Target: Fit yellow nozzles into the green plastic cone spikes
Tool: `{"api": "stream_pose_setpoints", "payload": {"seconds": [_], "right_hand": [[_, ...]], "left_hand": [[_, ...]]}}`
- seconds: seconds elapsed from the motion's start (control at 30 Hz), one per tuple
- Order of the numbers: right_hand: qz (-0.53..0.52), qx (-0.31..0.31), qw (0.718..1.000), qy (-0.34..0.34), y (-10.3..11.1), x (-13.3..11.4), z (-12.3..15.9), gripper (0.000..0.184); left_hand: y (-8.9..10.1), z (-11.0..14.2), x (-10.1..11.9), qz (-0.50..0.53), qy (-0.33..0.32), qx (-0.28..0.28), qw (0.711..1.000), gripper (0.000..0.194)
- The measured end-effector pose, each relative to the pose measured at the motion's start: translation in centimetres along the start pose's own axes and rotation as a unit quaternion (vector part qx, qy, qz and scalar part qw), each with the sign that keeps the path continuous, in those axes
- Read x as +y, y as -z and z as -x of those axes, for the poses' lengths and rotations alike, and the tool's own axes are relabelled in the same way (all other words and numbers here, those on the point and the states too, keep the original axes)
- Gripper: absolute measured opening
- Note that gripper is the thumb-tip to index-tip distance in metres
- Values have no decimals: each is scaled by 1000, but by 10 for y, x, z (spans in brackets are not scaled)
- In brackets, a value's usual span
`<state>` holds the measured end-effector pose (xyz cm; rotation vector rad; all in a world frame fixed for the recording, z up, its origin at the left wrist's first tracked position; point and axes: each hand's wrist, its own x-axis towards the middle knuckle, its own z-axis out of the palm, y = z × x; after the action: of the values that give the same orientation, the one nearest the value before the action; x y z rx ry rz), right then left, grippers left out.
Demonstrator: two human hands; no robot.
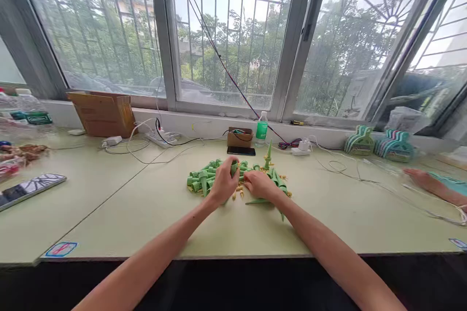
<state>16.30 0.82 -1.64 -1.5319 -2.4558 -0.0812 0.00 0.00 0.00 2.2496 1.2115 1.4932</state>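
Observation:
A heap of green plastic cone-shaped parts (202,177) lies mid-table, with small yellow pieces (239,190) scattered among them. My left hand (223,183) is closed round one green part (234,168) at the heap's right edge. My right hand (260,184) rests closed beside it, fingers pinched toward the left hand; what it holds is too small to make out. More green spikes (279,182) lie under and right of my right hand, and one green spike (268,154) stands upright behind.
A black phone (241,151), a small brown box (240,137) and a green-labelled bottle (261,129) stand behind the heap. A power strip (160,139) with cables and a cardboard box (103,113) sit at back left. Another person's hand (425,180) lies at right.

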Motion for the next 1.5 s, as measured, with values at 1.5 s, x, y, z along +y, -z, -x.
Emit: {"api": "stream_pose_setpoints", "payload": {"seconds": [1.5], "right_hand": [[-187,54,979,54,-3,-6,1,11]], "left_hand": [[2,2,7,28,25,-16,999,17]]}}
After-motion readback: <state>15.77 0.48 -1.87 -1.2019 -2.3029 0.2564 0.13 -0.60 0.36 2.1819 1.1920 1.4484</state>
